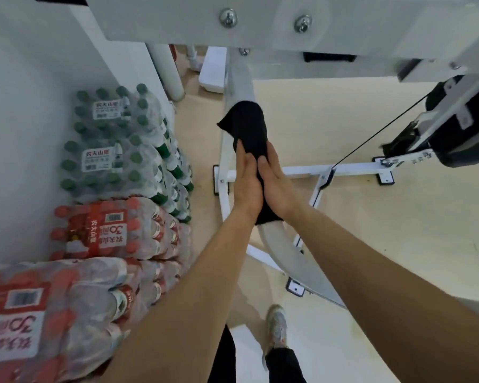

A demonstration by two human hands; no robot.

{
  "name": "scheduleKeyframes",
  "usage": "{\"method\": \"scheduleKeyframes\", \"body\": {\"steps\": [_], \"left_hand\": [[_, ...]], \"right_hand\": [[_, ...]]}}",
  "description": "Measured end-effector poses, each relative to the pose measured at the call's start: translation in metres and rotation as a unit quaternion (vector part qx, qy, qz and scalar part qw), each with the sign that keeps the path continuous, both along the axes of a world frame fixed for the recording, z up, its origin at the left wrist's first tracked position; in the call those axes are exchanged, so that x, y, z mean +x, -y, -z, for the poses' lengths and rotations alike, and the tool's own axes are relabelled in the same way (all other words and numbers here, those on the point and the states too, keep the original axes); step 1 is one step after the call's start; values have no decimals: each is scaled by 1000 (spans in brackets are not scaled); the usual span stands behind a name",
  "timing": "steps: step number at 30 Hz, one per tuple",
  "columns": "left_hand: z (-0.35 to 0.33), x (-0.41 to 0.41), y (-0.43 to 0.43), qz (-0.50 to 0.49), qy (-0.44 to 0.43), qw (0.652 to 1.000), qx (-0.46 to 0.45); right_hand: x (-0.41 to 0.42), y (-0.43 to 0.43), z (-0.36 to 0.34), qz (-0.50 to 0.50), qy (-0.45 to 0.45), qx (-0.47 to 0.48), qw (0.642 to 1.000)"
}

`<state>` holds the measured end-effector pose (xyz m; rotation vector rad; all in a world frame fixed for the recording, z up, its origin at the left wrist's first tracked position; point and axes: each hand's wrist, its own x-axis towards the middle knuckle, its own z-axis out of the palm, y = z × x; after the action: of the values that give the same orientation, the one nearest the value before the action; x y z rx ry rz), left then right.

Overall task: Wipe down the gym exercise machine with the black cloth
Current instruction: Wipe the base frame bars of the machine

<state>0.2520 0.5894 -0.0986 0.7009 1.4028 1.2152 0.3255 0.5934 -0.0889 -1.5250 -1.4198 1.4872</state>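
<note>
room: pale floor point(371, 230); shrink-wrapped water bottle packs point(127, 150) stacked against a white wall on the left, near the machine.
machine: white frame point(351, 169), cable and black pad to the right.
curved bar point(239, 81): long axis runs away from the person, toward the upper crossbeam.
black cloth point(248, 128): wrapped over the bar, extending past the fingertips.
left hand point(245, 183): flat palm pressing the cloth from the left.
right hand point(277, 183): mirrors it, equally near; the cloth is sandwiched between them.
next move: probably a slide along the bar.
</note>
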Motion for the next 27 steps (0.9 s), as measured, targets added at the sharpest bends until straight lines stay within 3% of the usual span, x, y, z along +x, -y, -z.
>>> {"method": "scheduleKeyframes", "body": {"steps": [6,10,14,19,22,24,27], "left_hand": [[7,38,95,-83,81,993,-13],[7,74,147,-124,95,988,-2],[4,117,196,-145,123,982,0],[1,149,255,-20,115,993,-14],[-5,133,272,24,10,999,-36],[-13,108,270,-11,-178,984,-30],[-13,73,241,22,-464,880,98]], "right_hand": [[44,72,2,-110,-4,-79,991],[85,109,-9,-171,108,-129,971],[128,154,-28,-199,206,-28,958],[180,190,-20,-202,319,103,920],[193,204,-14,-220,438,185,852],[189,208,-11,-214,482,216,822],[160,199,-8,-218,504,257,795]]}}
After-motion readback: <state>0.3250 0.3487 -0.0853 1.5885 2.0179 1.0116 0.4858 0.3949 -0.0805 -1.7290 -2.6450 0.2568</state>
